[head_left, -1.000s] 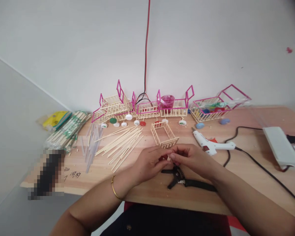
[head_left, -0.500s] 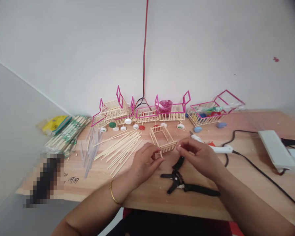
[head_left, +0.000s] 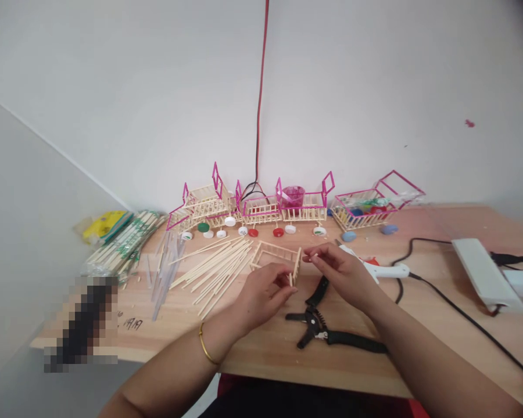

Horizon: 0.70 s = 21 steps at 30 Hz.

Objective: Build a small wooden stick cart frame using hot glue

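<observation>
My left hand [head_left: 268, 293] is closed round the near right corner of a small wooden-stick frame [head_left: 273, 248], an open box of pale sticks with short uprights. A stick end shows between its thumb and fingers. Just right of the frame, my right hand [head_left: 342, 270] is pinched, with a tiny pale spot at the fingertips too small to name. Black-handled cutting pliers [head_left: 316, 325] lie spread on the table below the hands. Behind my right hand, partly hidden, rests a white glue gun [head_left: 387, 270].
Loose wooden sticks [head_left: 220, 270] and clear glue sticks [head_left: 168, 278] lie left. Packaged sticks [head_left: 128, 241] sit farther left. Along the wall stand several stick carts [head_left: 261, 210] with bottle-cap wheels and a pink cup [head_left: 293, 197]. A white power strip [head_left: 483, 276] and cables lie right.
The stick frame has turned and shifted left with my left hand, which covers more of its near side. My right hand has moved slightly left. The whole view has shifted a little.
</observation>
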### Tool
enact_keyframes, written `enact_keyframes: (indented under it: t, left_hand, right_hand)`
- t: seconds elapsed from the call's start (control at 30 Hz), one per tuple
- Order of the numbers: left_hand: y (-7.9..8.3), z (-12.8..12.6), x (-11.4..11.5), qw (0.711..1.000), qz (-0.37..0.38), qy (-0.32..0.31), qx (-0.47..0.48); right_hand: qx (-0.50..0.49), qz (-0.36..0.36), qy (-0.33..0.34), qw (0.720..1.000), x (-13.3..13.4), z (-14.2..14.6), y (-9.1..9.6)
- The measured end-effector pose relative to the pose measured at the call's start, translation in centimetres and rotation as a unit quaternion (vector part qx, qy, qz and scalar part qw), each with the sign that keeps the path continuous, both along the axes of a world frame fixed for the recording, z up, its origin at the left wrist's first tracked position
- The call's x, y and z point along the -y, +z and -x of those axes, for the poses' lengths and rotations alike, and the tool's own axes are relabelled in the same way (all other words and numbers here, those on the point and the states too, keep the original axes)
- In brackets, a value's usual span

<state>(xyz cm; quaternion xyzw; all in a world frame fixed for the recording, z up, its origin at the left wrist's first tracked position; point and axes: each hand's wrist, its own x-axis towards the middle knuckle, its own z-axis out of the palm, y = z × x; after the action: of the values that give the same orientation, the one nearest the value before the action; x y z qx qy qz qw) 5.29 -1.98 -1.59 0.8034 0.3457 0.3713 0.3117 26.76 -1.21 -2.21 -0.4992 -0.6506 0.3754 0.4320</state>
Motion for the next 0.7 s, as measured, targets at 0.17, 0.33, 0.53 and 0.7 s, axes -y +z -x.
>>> enact_keyframes:
  t: [0.17,0.33,0.53,0.7]
  left_hand:
    - [-0.2,0.2,-0.3,0.998,-0.039,0.046,-0.022]
    - [-0.1,0.4,-0.1,0.991,-0.103,0.074,-0.051]
    - [-0.7,0.3,0.0,0.978,-0.115,0.026,-0.174]
    - [-1.1,0.3,-0.3,0.969,-0.111,-0.001,-0.222]
  right_hand:
    - [0.062,-0.021,-0.057,0.996,-0.3,-0.4,-0.1]
    - [0.002,-0.024,-0.048,0.999,-0.5,-0.2,-0.2]
    - [0.184,-0.042,-0.014,0.982,-0.3,-0.3,-0.3]
    - [0.266,-0.048,0.022,0.963,-0.3,-0.5,-1.2]
